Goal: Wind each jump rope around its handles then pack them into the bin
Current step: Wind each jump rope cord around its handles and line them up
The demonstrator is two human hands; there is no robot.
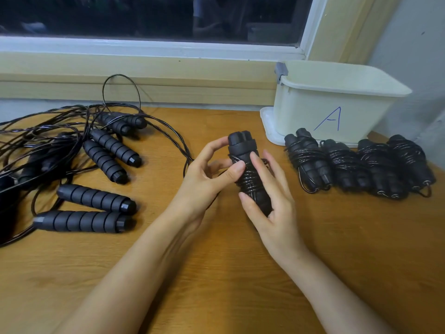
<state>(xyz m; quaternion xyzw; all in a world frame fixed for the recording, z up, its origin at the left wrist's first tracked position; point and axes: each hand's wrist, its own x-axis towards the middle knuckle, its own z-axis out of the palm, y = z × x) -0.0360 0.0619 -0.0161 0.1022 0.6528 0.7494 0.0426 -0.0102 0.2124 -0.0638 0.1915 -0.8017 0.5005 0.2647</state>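
Black wound bundles point(346, 165), four, lie at two o'clock beside one bin point(337, 109). Our left grip point(209, 174) and right grip point(267, 201) clasp a fifth bundle point(243, 145).

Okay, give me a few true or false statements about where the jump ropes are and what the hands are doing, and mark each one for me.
1. Both the left hand and the right hand grip the held bundle, a pair of handles with rope wound round them. True.
2. Four wound bundles lie on the table in front of the bin. True.
3. The bin is marked with a red letter B. False: it carries a blue letter A.
4. The loose ropes are piled to the right of the bin. False: they lie tangled on the left side of the table, far from the bin.
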